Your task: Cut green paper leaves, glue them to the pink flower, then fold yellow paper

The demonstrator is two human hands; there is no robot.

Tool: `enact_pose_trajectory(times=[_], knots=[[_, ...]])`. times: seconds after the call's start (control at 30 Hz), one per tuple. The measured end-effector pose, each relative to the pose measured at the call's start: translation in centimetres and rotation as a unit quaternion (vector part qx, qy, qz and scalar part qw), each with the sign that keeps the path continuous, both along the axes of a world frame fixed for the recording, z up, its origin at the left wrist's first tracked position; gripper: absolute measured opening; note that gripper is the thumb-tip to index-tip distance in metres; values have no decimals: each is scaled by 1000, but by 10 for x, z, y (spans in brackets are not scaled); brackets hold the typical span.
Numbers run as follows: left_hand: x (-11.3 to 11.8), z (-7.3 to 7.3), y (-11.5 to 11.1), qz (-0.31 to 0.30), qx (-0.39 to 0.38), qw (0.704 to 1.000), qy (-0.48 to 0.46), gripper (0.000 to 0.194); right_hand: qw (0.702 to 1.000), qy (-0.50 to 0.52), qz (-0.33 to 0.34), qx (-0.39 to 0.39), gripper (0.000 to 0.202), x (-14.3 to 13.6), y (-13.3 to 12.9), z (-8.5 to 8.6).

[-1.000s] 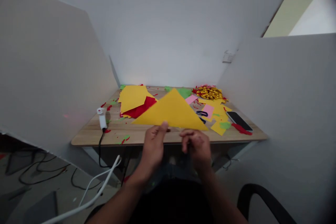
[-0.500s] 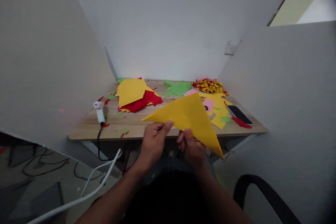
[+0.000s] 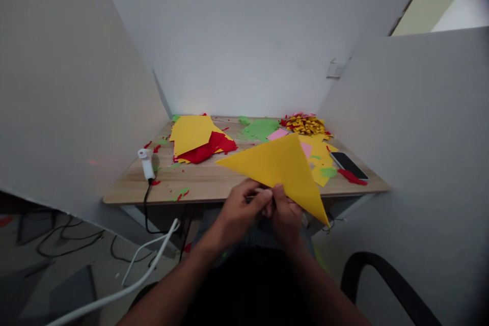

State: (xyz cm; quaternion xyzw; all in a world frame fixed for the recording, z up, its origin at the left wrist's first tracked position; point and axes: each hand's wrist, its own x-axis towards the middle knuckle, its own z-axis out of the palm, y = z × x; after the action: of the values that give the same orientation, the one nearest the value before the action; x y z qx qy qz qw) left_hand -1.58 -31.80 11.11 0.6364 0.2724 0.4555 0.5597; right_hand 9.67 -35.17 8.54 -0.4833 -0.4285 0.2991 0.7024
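Observation:
A yellow sheet of paper (image 3: pixel 278 165), folded into a triangle, is held up in front of the table's near edge. Its folded long side faces me and slants down to the right. My right hand (image 3: pixel 286 214) pinches that edge, thumb on top and fingers underneath. Close beside it, my left hand (image 3: pixel 242 209) is closed at the same edge, its thumb tip almost meeting the right thumb. Some left fingers are hidden under the paper.
Yellow sheets (image 3: pixel 191 135) and crumpled red paper (image 3: pixel 206 148) lie left on the table (image 3: pixel 206 183). Green scraps (image 3: pixel 262 129), a heap of folded yellow pieces (image 3: pixel 305 125) and a phone (image 3: pixel 348 165) are farther right. A white corded device (image 3: pixel 146 164) stands at left.
My left hand has slid right along the paper's edge, up to my right thumb. The paper has shifted slightly right and now covers more of the pink card behind it.

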Motion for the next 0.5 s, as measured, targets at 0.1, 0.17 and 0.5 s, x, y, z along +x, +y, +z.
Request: enact_pose_trajectory(times=[0.1, 0.17, 0.5], knots=[[16, -3, -18, 12, -21, 999, 29, 48, 999, -36, -5, -26, 72, -3, -3, -2], [18, -4, -21, 44, -26, 998, 32, 52, 998, -40, 8, -40, 73, -3, -4, -6], [-14, -5, 17, 268, 74, 960, 20, 31, 998, -7, 54, -36, 62, 1, -4, -21]])
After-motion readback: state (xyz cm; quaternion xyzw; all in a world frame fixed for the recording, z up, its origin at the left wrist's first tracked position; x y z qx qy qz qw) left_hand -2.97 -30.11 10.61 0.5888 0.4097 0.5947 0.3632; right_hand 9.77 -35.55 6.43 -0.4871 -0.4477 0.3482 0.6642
